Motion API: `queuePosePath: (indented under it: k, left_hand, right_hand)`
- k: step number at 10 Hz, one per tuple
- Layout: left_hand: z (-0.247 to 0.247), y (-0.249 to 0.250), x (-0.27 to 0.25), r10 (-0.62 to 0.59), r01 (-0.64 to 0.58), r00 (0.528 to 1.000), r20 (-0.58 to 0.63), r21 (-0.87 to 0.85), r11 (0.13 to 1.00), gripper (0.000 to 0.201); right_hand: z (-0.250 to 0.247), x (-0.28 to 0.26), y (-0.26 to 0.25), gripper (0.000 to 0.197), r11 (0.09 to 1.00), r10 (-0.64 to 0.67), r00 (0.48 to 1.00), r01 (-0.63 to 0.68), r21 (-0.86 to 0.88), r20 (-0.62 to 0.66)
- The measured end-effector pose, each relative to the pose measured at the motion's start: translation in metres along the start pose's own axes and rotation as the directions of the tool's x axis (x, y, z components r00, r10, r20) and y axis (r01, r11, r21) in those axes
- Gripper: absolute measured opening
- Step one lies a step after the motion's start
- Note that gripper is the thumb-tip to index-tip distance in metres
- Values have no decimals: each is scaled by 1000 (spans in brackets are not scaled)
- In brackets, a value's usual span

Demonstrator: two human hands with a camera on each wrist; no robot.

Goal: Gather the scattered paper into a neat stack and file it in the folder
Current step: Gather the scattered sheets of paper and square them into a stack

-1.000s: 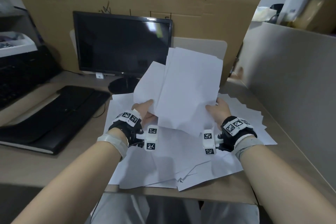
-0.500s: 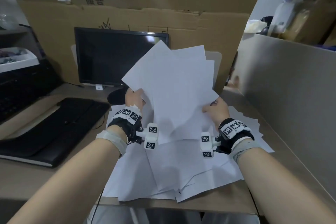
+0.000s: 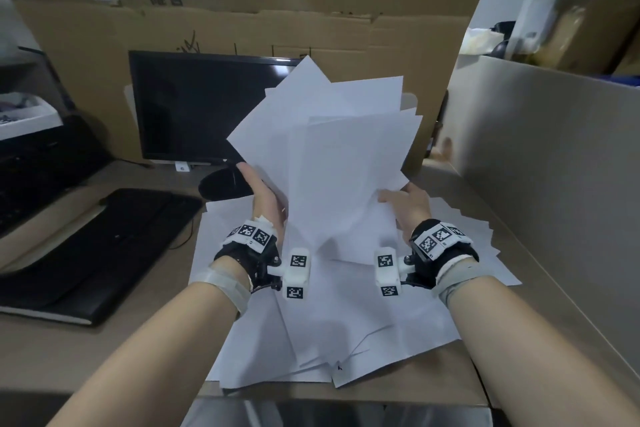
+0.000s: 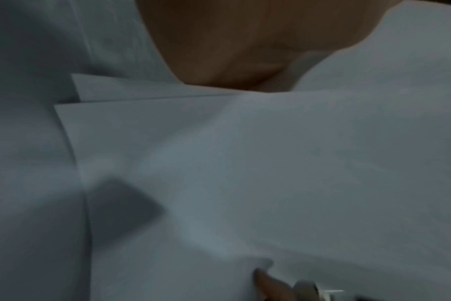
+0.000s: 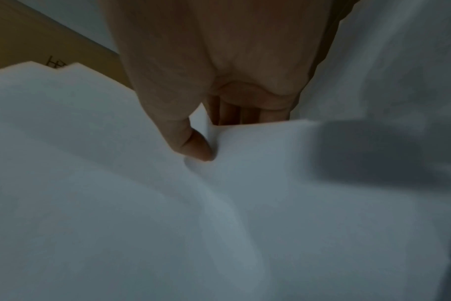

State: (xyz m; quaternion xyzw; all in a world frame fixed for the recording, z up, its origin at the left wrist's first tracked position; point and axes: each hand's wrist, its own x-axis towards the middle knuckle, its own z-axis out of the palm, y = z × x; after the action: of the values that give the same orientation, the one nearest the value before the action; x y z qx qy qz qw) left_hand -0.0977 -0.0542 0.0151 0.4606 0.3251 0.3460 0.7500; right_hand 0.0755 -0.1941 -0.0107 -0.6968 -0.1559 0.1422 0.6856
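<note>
I hold a fanned bundle of white paper sheets (image 3: pixel 343 166) upright above the desk, its edges uneven. My left hand (image 3: pixel 266 198) holds the bundle's left edge with the thumb pointing up; its fingers are hidden among the sheets (image 4: pixel 270 173). My right hand (image 3: pixel 405 204) pinches the lower right edge. The right wrist view shows that thumb (image 5: pixel 193 148) pressing on the front of the paper (image 5: pixel 142 203), with the fingers behind it. More scattered sheets (image 3: pixel 346 329) lie overlapping on the desk below. A black folder (image 3: pixel 104 246) lies closed on the desk at the left.
A dark monitor (image 3: pixel 207 107) stands right behind the bundle, with cardboard boxes (image 3: pixel 311 10) stacked behind it. A grey partition (image 3: pixel 554 191) walls off the right side. Some loose sheets hang over the desk's front edge (image 3: pixel 346 399).
The bundle has risen and stands more upright, now fanned out in front of the monitor. My left hand has slid up along its left edge, while the right hand keeps its pinch.
</note>
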Motion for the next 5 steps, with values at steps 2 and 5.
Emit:
queuePosePath:
  k: [2, 5]
  left_hand:
    - [-20, -22, 29, 158, -195, 976, 153, 266, 944, 59]
    - [-16, -13, 17, 142, -199, 967, 212, 272, 941, 86]
  right_hand:
    - [9, 1, 10, 20, 997, -57, 998, 59, -57, 38]
    - [9, 7, 14, 12, 989, -52, 996, 42, -143, -67]
